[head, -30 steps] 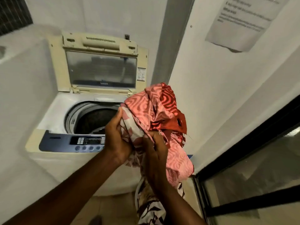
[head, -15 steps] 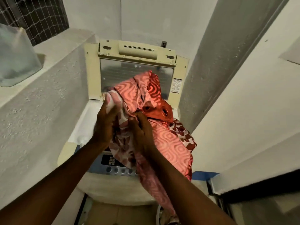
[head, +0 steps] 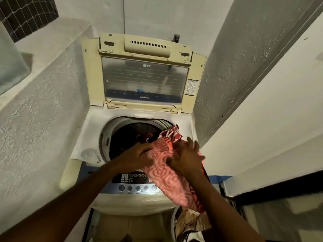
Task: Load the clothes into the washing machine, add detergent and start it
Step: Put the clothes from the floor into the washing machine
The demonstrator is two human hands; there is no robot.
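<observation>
A top-loading washing machine (head: 181, 119) stands ahead with its yellowed lid (head: 143, 74) raised against the wall. A pink and red patterned cloth (head: 167, 177) drapes over the drum's right front rim and across the control panel (head: 134, 180), its tail hanging down the front. My left hand (head: 139, 154) grips the cloth at the drum's front edge. My right hand (head: 187, 158) presses on the cloth from the right, fingers spread. Some dark and red fabric lies inside the drum (head: 138, 135).
A rough plaster ledge (head: 43, 84) runs along the left, with a translucent container (head: 10, 60) on it. A wall closes the right side. A basket with patterned clothes (head: 190, 222) sits on the floor at the lower right, beside a dark-framed glass door (head: 279, 206).
The cloth bundle came down from in front of the lid to the drum opening. Both hands lowered with it, and my right hand's fingers spread out.
</observation>
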